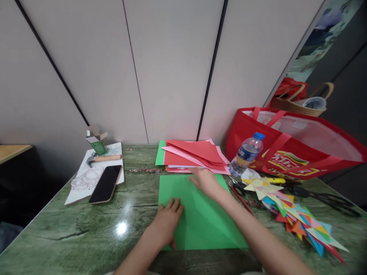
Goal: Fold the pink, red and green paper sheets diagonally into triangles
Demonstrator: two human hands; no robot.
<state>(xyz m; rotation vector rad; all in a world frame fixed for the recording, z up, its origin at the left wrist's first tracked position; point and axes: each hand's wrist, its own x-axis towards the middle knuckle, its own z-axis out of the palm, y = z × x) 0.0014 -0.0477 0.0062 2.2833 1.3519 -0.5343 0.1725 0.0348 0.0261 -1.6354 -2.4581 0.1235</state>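
A sheet of green paper (200, 225) lies flat on the table in front of me. My left hand (169, 219) rests on its left side with the fingers spread and nothing held. Over the sheet's far edge reaches my right hand (205, 181), its fingers stretched to the left and somewhat blurred; I see nothing in it. Just beyond that hand is a stack of red and pink paper (195, 154), with a green sheet (159, 152) showing at its left end.
On the left, a phone (106, 184), a hammer (107, 157), beaded loops (87, 178) and a small green box (98, 145) lie on a white board. A water bottle (246, 154), red bag (275, 141), scissors (321, 196) and folded colourful paper pieces (298, 217) occupy the right.
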